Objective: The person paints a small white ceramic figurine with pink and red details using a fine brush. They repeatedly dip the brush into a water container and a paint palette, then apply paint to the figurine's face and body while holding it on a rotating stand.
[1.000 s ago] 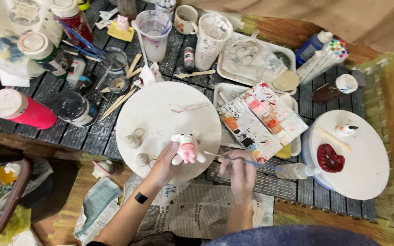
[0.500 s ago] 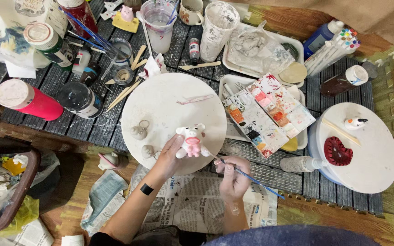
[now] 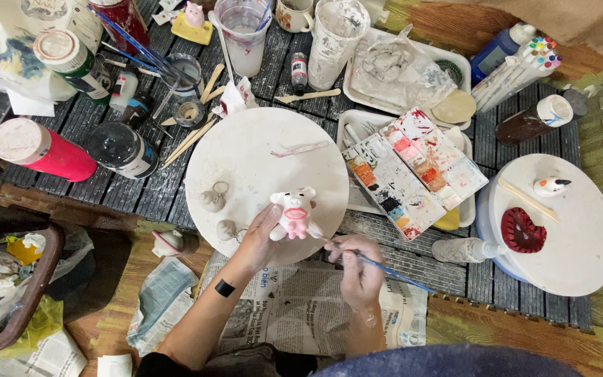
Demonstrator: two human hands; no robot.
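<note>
Sitting at the far left, a brown bin holds scraps of paper and plastic beside the dark slatted table. On the table a red can with a white lid lies on its side, just beside a dark jar, with wooden sticks slanting near them. A round white board takes the middle of the table; two small grey clay pieces rest on its left part.

The left hand comes up from below the board, its fingers curled around a small white pig figurine with pink lips, gripping it from the left side at the board's lower edge. The figurine stands tilted in that grasp, over the board. Just right of it, the right hand hovers above a sheet of newspaper, fingers pressed together and pinching a thin blue paintbrush; the brush tip reaches the figurine's lower right side, while the handle points away to the right.

Farther right lies an open watercolour palette with stained wells, touching a white tray. Beyond it a second round white board carries a red heart-shaped piece and a small white bird figure.
</note>
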